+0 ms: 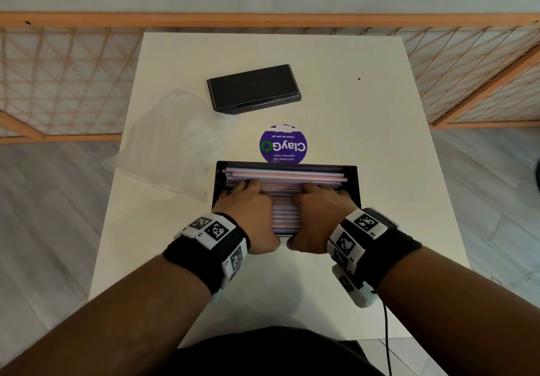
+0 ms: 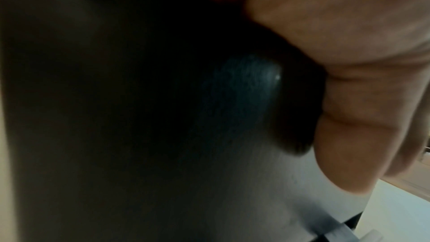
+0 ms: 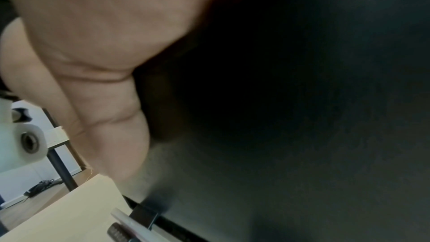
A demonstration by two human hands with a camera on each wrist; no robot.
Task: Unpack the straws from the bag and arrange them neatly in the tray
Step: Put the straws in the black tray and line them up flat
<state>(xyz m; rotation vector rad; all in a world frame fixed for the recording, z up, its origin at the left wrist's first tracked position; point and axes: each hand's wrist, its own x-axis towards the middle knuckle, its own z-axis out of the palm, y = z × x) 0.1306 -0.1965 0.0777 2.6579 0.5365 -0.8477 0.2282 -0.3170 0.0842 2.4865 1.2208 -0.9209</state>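
Left hand (image 1: 248,210) and right hand (image 1: 318,212), fingers flat on straws (image 1: 286,175) in tray (image 1: 352,182), thumbs at near wall. Bag (image 1: 175,136) seemingly emptied, on worktop (image 1: 380,141). Levelling; next, squaring ends.

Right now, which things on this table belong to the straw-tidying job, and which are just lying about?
Part of the job: straws; black tray holding them; clear bag, crumpled to the left; left hand and right hand, both pressing on the straws.

Just lying about: black flat box; round purple sticker.
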